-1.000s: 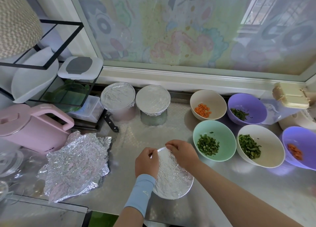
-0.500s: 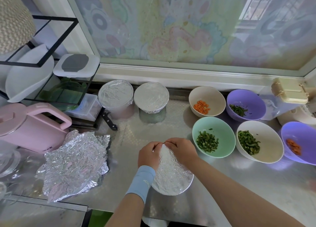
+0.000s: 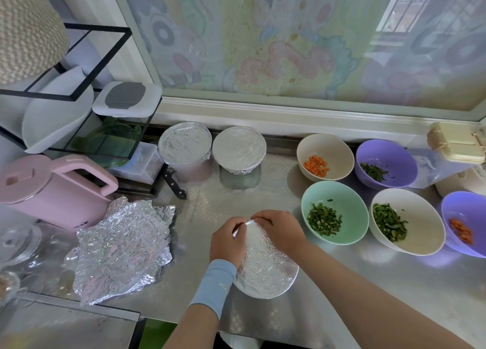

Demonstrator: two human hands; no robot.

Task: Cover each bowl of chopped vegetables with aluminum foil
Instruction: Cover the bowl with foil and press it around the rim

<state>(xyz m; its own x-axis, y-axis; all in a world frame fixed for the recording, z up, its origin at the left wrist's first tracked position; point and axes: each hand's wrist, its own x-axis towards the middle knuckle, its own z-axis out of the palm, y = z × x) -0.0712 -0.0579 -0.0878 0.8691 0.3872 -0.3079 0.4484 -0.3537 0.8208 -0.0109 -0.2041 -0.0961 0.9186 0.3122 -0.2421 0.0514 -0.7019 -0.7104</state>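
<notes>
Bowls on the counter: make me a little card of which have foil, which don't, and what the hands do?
Foil on: left back bowl, right back bowl
Being wrapped: front bowl
Hands: left hand and right hand pinch its foil at the far rim
No foil: beige carrot bowl, purple greens bowl, green bowl, white bowl, purple carrot bowl

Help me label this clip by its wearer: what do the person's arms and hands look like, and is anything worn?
Both the left hand and right hand are bare: no gloves, rings or watch visible. A light blue cuff covers the left wrist and lower forearm; the right forearm is unsleeved.
</notes>
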